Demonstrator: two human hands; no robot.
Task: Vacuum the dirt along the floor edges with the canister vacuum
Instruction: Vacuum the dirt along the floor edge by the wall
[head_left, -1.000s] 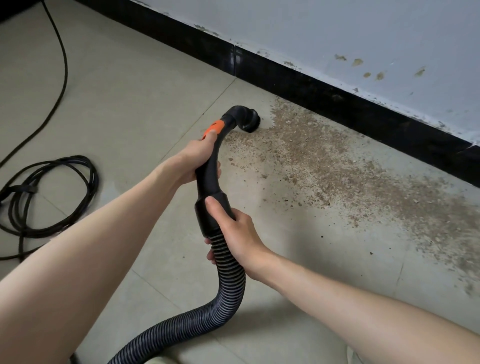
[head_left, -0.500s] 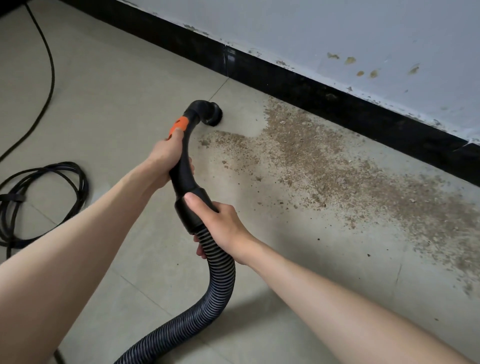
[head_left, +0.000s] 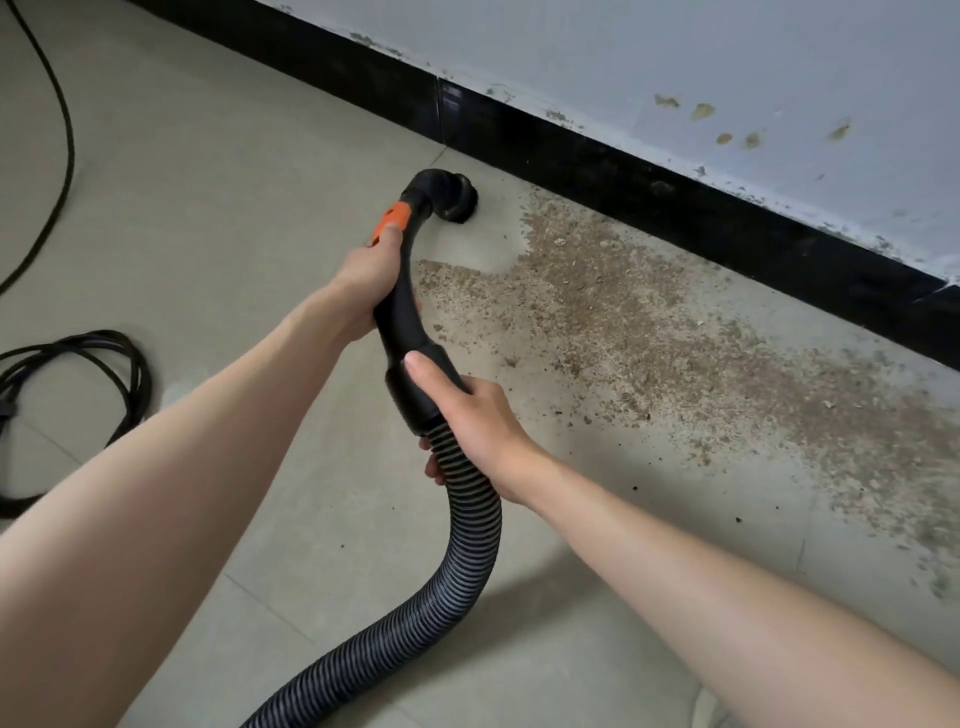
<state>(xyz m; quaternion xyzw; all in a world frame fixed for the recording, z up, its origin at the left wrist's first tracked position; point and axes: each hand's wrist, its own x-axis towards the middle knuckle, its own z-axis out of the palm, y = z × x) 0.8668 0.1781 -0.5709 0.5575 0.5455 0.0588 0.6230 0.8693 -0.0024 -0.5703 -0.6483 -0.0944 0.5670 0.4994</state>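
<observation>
Gripping the hose (head_left: 457, 561) (canister unseen), both hands hide their fingers.

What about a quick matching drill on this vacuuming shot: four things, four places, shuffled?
Things:
1. left hand
2. right hand
3. nozzle
4. coiled cable

Places:
A. far left on the floor
B. at the hose cuff
C. near the black baseboard
D. just below the orange switch

Pairs: 1-D, 2-B, 3-C, 4-A

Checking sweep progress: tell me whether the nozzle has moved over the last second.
Yes. The nozzle swung left past the baseboard seam, then came back right of it and closer to it.
</observation>
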